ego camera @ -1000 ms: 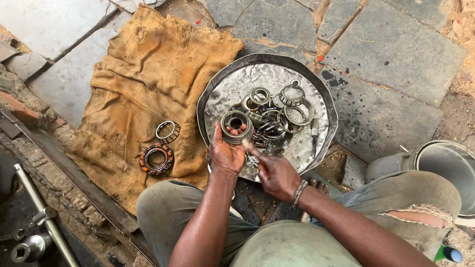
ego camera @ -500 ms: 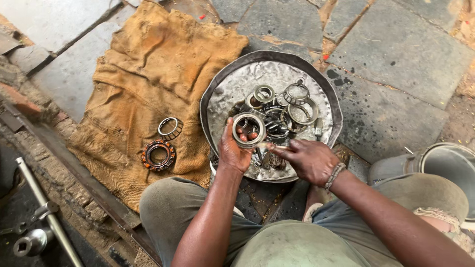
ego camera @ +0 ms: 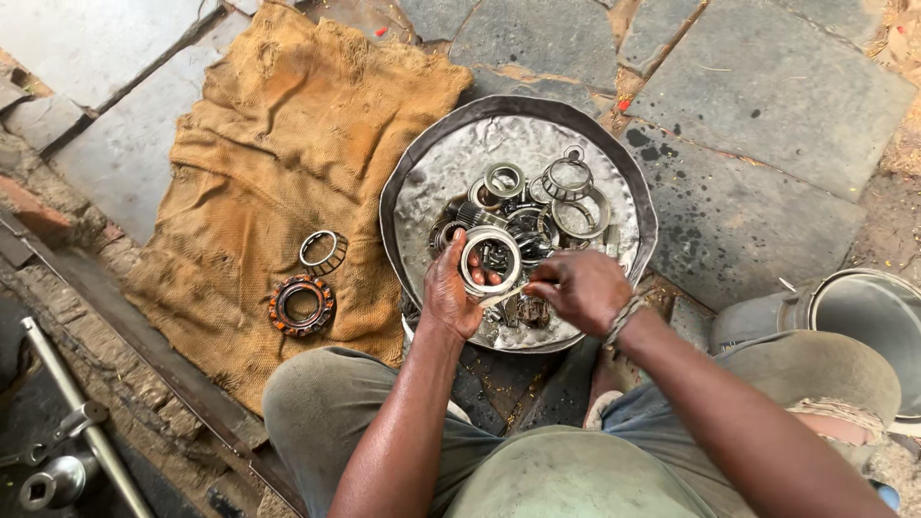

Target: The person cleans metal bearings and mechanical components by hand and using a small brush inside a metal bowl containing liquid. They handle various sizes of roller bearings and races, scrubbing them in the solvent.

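My left hand [ego camera: 447, 295] grips a steel bearing ring [ego camera: 489, 259] and holds it over the round metal pan [ego camera: 422, 182]. My right hand [ego camera: 579, 288] pinches a thin pale stick or brush [ego camera: 507, 294] whose tip touches the ring's lower edge. Inside the pan lie several oily rings, bearing races and cages [ego camera: 566, 197]. On the burlap sack [ego camera: 288, 144] to the left rest a roller cage [ego camera: 322, 251] and an orange-tinted roller bearing [ego camera: 302, 304].
The stone-slab floor [ego camera: 758, 125] surrounds the pan. A metal bucket [ego camera: 863, 317] stands at the right by my knee. A long steel bar with a socket tool [ego camera: 58, 422] lies at the lower left. My knees fill the bottom of the view.
My left hand has tilted the ring up and shifted it slightly right. My right hand moved up from below the pan's edge and now works the stick against the ring.
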